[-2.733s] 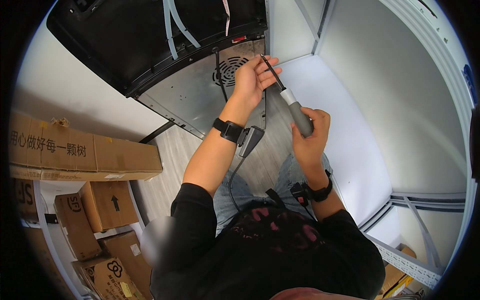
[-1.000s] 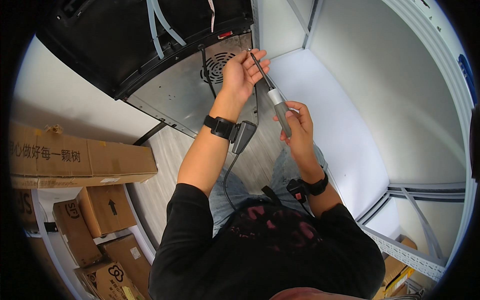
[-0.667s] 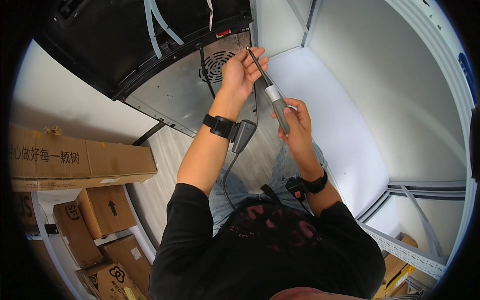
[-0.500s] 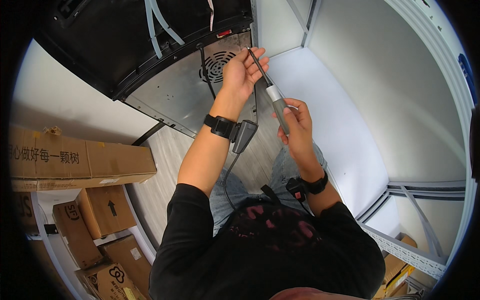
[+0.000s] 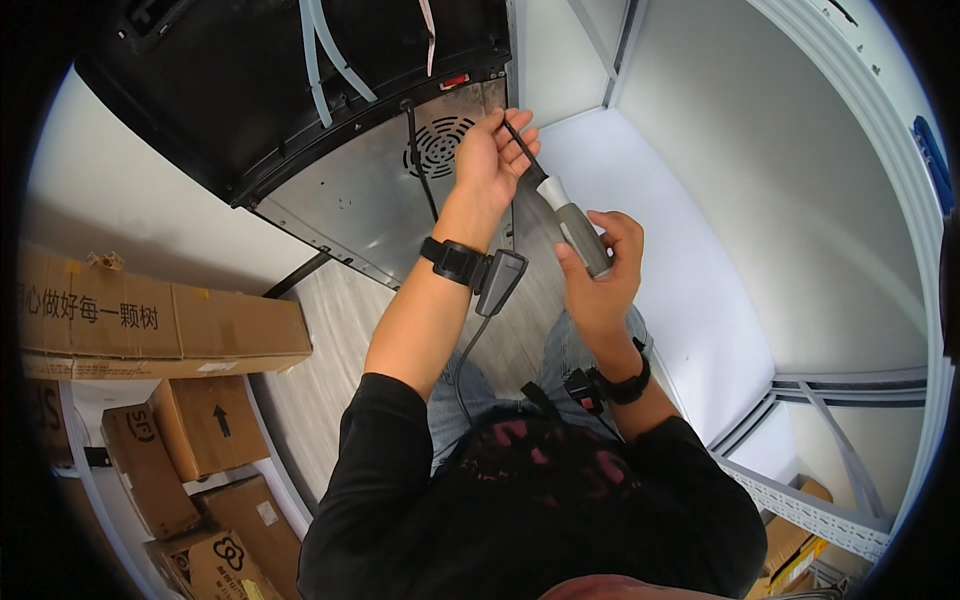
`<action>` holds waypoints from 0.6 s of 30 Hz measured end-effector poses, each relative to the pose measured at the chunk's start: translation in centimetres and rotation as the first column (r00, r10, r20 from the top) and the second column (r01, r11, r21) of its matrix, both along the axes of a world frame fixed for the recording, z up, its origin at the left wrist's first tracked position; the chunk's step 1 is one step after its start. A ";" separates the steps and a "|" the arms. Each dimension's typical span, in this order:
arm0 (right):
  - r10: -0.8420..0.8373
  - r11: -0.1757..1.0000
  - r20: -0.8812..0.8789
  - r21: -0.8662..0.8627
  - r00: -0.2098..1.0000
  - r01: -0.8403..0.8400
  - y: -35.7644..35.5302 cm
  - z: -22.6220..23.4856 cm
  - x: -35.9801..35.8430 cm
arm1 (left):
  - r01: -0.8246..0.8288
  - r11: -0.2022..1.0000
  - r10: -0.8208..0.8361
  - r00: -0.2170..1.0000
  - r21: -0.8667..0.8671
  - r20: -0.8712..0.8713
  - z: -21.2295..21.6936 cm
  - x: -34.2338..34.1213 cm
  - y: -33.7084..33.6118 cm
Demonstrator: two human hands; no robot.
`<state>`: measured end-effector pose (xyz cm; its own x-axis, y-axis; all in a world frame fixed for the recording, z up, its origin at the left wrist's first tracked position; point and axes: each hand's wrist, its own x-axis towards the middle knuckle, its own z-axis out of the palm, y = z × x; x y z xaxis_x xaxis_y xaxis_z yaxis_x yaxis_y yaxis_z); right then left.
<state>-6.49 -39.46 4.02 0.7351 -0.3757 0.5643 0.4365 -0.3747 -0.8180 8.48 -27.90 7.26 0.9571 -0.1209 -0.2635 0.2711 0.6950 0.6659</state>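
Note:
A screwdriver point(image 5: 580, 232) with a grey handle, a pale collar and a dark shaft lies slantwise between my hands. My right hand point(image 5: 608, 280) holds the rear of its handle between thumb and fingers. At the far end, the thumb and index finger of my left hand point(image 5: 488, 162) close on the shaft near the tip, while the other fingers stay loosely stretched. The tip itself is hidden at those fingers. Behind my left hand stands a metal panel point(image 5: 350, 205) with a round slotted vent point(image 5: 443, 147). Each wrist wears a black strap with a small device.
A black appliance housing point(image 5: 215, 110) with pale blue strips rises above the metal panel. A black cable point(image 5: 420, 165) hangs in front of the vent. Cardboard boxes point(image 5: 210, 420) fill a rack at the left. A white shelf board point(image 5: 660, 240) and metal frame point(image 5: 830, 385) stand at the right.
My right hand has shifted slightly right and nearer to me, its grip now further back on the handle. The left hand has moved slightly right and nearer, and the screwdriver's tip has become hidden.

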 end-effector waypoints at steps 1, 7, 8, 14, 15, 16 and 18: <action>0.055 0.987 -0.057 0.154 0.997 -0.045 -0.2 -0.4 -0.1 | 0.003 1.000 -0.003 1.000 -0.003 0.003 -0.2 0.1 0.0; 0.253 0.867 -0.259 0.487 0.932 -0.100 -1.1 -0.3 -0.2 | -0.003 0.999 0.002 1.000 0.035 0.028 -0.2 -0.2 -0.2; 0.269 0.890 -0.316 0.441 0.910 -0.111 -1.2 -0.3 -0.4 | -0.006 0.999 0.004 0.999 0.046 0.035 -0.2 -0.3 -0.1; 0.038 0.999 -0.210 0.002 0.977 -0.039 0.0 -1.9 0.0 | 0.016 0.996 -0.021 0.999 0.085 0.048 -0.1 -0.6 -0.1; -0.002 0.999 -0.137 -0.047 0.991 -0.004 -0.1 -1.9 0.1 | 0.016 0.996 -0.020 0.999 0.093 0.045 -0.1 -0.6 -0.1; -0.039 0.995 -0.061 -0.092 0.997 0.034 -0.2 -1.8 0.4 | 0.016 0.995 -0.021 0.999 0.102 0.042 0.1 -0.7 -0.1; -0.092 0.983 0.045 -0.152 0.995 0.098 -0.2 -1.6 0.4 | 0.015 0.994 -0.019 0.999 0.108 0.030 0.3 -0.8 -0.1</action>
<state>-6.08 -39.68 2.46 0.6775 -0.3489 0.6475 0.4223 -0.5362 -0.7308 7.68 -28.01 7.58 0.9630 -0.1100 -0.2459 0.2603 0.6145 0.7447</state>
